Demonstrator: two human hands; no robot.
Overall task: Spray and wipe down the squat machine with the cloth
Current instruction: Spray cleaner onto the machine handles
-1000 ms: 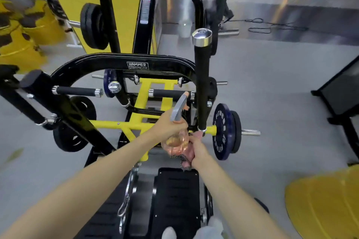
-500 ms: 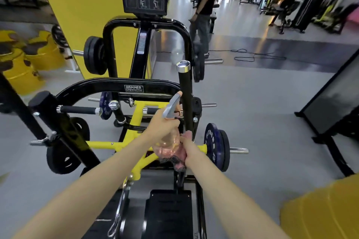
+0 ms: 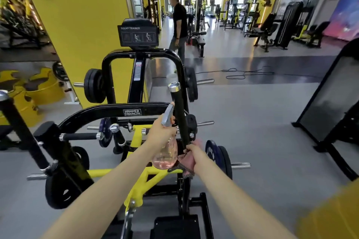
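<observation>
The black and yellow squat machine [image 3: 108, 112] stands right in front of me. My left hand [image 3: 162, 135] grips a clear pinkish spray bottle [image 3: 166, 156] with a grey trigger head, its nozzle close to the machine's upright black handle [image 3: 179, 116]. My right hand [image 3: 195, 154] holds a pink cloth [image 3: 186, 163] bunched against the lower end of that handle, just right of the bottle. A chrome cap tops the handle.
Weight plates [image 3: 215, 154] hang on the machine's pegs at both sides. A yellow wall [image 3: 77, 25] rises at the left. A person in black [image 3: 179, 25] stands beyond the machine. A black cable [image 3: 242, 72] lies on the floor. A black frame [image 3: 330, 103] stands at right.
My view has tilted upward, so more of the gym and the squat trainer sign show. Both hands stay at the handle's base with bottle and cloth.
</observation>
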